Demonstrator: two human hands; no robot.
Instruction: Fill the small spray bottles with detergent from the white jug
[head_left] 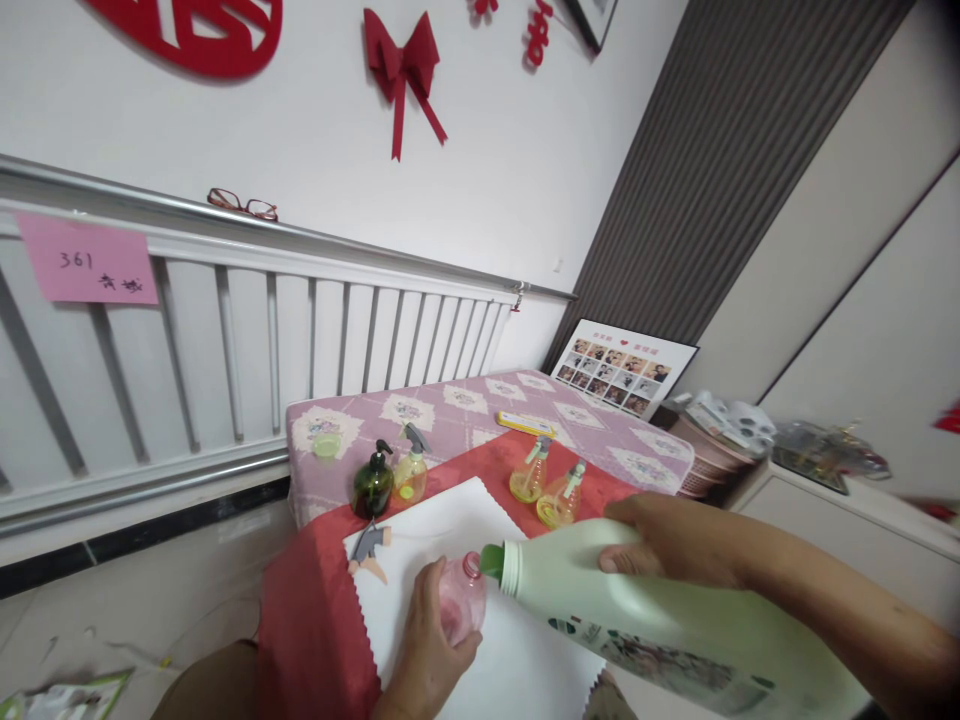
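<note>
My left hand point(429, 640) is wrapped round a small pink see-through bottle point(459, 600), open at the top and tilted slightly right. My right hand point(637, 545) grips a large pale green jug point(675, 635) lying nearly on its side. The jug's green spout point(491, 562) is right beside the pink bottle's mouth; whether liquid is flowing I cannot tell. A grey and peach spray head point(369, 550) lies on the white sheet point(517, 655), left of the pink bottle. Behind stand a dark green pump bottle point(373, 485) and a yellowish spray bottle point(410, 473).
Two more spray bottles, one point(529, 475) beside another point(561, 500), stand on the red cloth point(457, 460). A yellow-edged box point(526, 423) and green lid point(326, 445) lie on the patterned cloth point(465, 398). A white radiator point(315, 320) runs behind; a photo board point(626, 365) leans at the back.
</note>
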